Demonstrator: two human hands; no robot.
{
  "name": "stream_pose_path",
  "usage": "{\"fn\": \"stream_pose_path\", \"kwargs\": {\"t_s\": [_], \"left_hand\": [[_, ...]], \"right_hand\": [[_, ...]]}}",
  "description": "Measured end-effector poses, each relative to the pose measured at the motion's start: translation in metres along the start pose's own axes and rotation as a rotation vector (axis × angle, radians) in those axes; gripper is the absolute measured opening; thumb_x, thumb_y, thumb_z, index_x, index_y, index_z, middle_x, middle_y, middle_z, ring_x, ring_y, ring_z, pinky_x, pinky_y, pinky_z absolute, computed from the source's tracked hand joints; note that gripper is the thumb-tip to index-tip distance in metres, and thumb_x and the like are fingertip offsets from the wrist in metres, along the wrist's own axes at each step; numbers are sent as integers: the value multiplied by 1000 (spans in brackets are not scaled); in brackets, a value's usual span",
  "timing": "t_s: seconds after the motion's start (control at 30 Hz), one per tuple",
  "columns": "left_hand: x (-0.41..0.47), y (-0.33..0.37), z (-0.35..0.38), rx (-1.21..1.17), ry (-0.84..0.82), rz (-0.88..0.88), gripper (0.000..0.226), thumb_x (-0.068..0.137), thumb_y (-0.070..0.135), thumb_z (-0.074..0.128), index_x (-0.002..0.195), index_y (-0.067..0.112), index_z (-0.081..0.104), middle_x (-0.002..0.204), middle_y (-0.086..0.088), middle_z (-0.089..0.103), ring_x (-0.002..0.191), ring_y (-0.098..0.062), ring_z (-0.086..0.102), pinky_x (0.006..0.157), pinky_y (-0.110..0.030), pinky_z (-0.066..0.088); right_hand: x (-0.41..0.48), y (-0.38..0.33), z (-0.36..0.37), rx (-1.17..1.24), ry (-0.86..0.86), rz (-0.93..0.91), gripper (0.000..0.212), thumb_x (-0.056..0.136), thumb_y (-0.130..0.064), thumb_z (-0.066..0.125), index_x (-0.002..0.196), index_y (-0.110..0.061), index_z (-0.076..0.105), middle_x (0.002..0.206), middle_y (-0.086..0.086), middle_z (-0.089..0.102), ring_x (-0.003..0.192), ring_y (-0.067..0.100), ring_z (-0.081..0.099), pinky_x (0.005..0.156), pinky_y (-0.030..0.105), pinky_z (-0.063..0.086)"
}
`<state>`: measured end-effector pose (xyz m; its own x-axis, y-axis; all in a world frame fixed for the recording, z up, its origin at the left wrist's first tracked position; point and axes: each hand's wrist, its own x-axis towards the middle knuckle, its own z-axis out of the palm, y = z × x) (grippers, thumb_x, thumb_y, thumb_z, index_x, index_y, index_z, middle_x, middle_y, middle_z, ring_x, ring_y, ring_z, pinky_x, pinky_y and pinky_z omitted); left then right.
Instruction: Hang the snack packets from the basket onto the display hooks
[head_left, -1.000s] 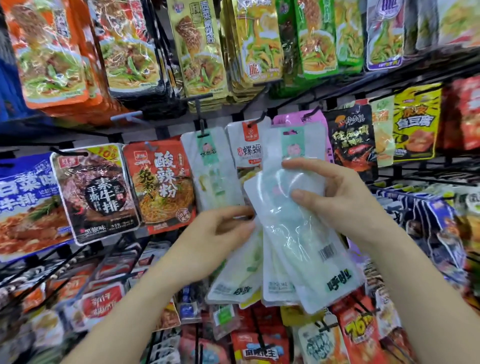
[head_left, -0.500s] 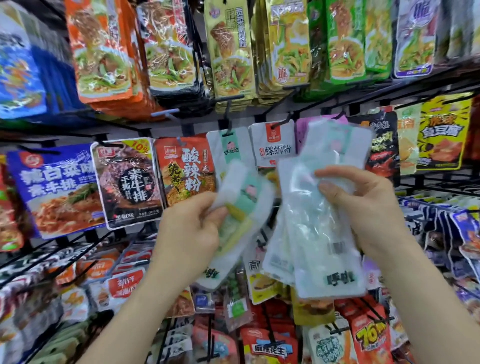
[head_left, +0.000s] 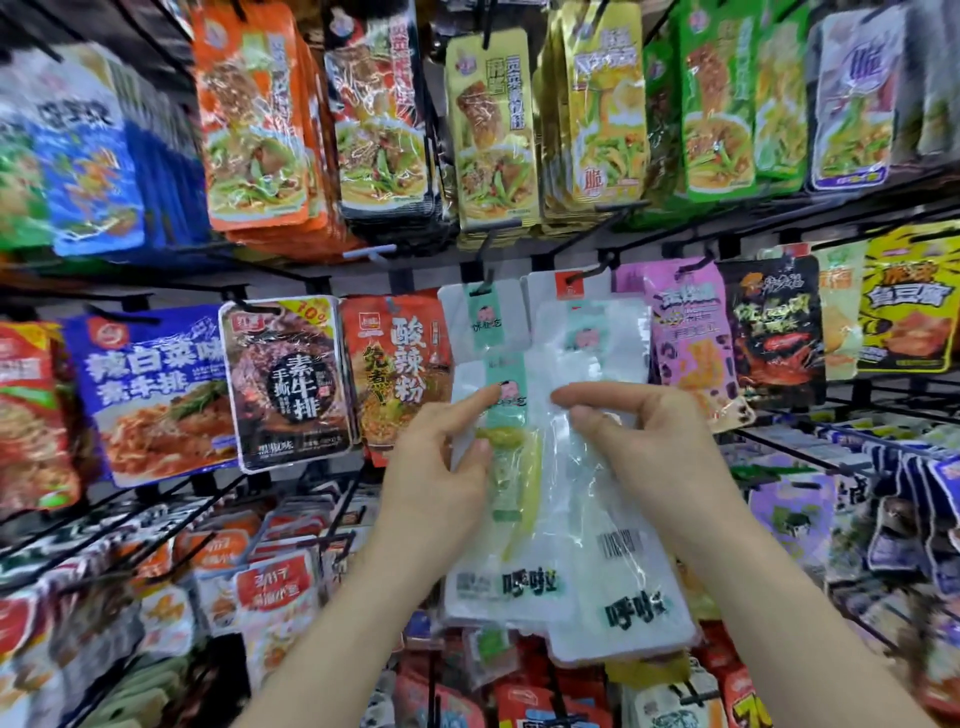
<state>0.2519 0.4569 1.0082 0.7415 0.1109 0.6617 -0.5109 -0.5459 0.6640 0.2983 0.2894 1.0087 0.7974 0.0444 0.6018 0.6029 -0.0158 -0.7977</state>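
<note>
Head view: our left hand (head_left: 436, 467) pinches one white snack packet (head_left: 511, 488), upright, green label end up, long axis vertical. Our right hand (head_left: 649, 452) grips a stack of the same packets (head_left: 623, 597), touching it, bottoms tilted right. The display hook (head_left: 485, 283) sits just above, with hanging packets (head_left: 685, 338) crowding both sides.

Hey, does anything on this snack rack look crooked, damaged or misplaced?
Nothing looks spilled or torn. Only the white packets, held fanned and uneven between the left hand and right hand in front of the rack, are not yet hung; the hanging packets look orderly.
</note>
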Motion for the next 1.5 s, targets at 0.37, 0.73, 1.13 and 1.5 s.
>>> {"fn": "stream_pose_path", "kwargs": {"t_s": [0.37,0.73,1.13,1.5], "left_hand": [[26,1,7,-170,28,-55,44,79,19,77,114,43,66,112,22,66,104,0,61,94,-34,52],[74,26,3,-109,247,210,35,88,17,68,122,26,64,102,25,59,94,23,51,80,-1,39],[86,10,5,149,218,188,40,98,15,54,137,24,52,105,6,55,93,3,51,77,-3,36],[81,5,-3,748,-13,187,74,97,26,52,154,28,5,151,-10,20,137,-27,25,107,-33,28]], "right_hand": [[10,-6,-4,-35,13,-42,19,80,-17,77,86,-35,76,83,-35,68,88,-14,63,72,4,46],[41,-24,-1,51,-33,-87,21,83,-18,75,93,-36,76,93,-31,69,93,-20,58,72,2,43],[52,-14,2,13,-109,-116,31,85,-15,72,103,-40,71,112,-23,67,69,-17,56,63,5,42],[50,-4,-8,-325,-34,-132,35,90,-17,67,123,-31,64,116,-23,56,109,-5,52,95,16,39]]}}
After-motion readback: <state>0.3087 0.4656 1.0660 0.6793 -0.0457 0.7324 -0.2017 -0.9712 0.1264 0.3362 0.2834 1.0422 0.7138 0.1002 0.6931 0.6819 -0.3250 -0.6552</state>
